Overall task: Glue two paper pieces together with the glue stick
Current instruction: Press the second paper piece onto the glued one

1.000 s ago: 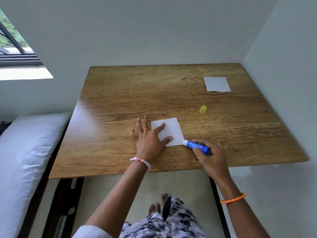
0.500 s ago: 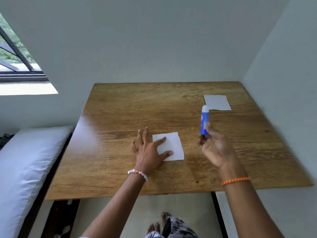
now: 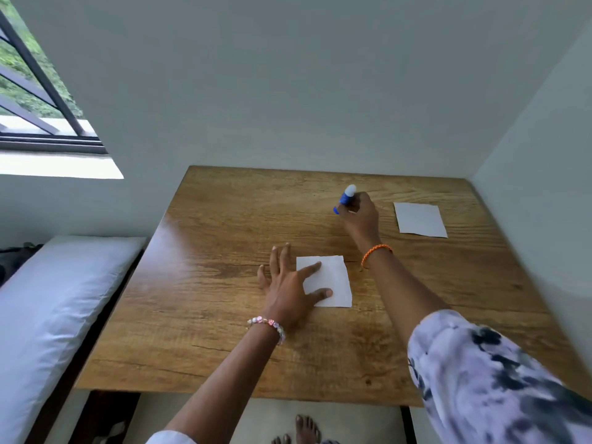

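Near paper (image 3: 333, 280) pinned flat by spread left hand (image 3: 288, 293) so it stays put. Glue stick (image 3: 345, 198) clamped in right hand (image 3: 358, 216), lifted clear of table (image 3: 224, 315).

The right hand (image 3: 358, 213) hides the middle of the blue glue stick (image 3: 346, 197); motion blur softens the patterned sleeve (image 3: 493, 379).

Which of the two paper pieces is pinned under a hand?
The near paper piece, at the table's middle: the left hand lies flat on its left part. The far paper piece, toward the right corner, lies untouched.
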